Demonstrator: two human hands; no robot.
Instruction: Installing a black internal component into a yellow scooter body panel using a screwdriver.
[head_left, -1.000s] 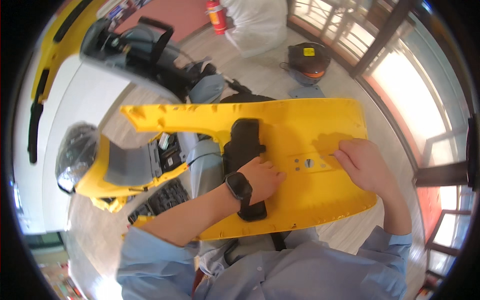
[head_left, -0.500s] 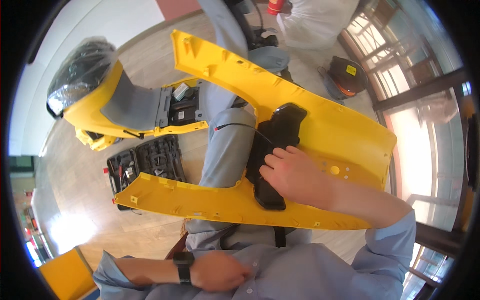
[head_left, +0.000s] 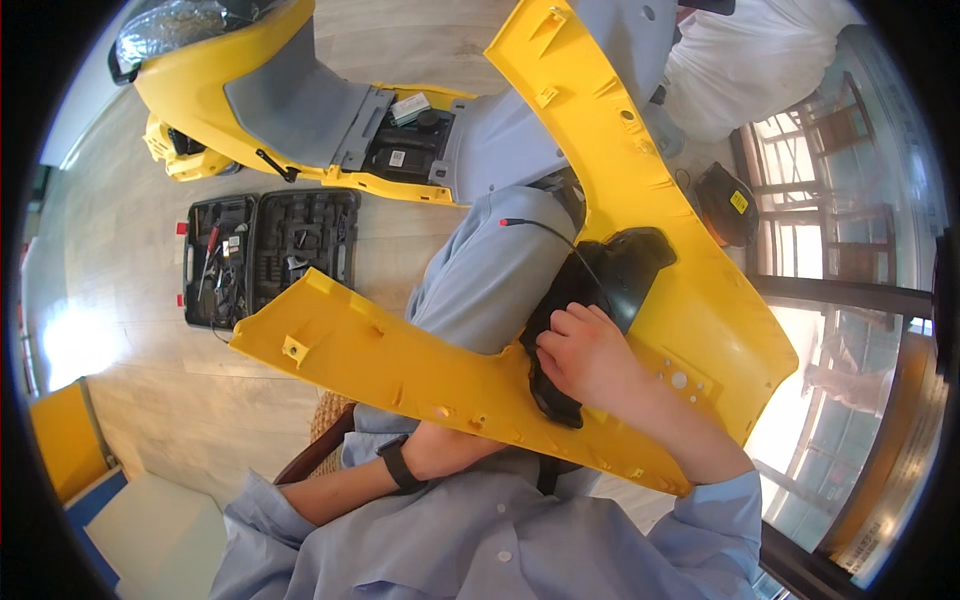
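Visibly, right fingers (head_left: 556, 343) curl against the black part (head_left: 630, 268), grip unclear; left hand's (head_left: 448, 450) disappear under the yellow panel (head_left: 395, 358).

head view | left of 2 fisheyes | faces down | close range

From my end, the panel (head_left: 385, 365) spans the leg (head_left: 465, 270); the fitting (head_left: 630, 285) lies on it; left, the toolbox (head_left: 255, 285) on the floor (head_left: 150, 350); beyond that, the scooter (head_left: 310, 120).

Yellow panel (head_left: 735, 345) of smooth plastic
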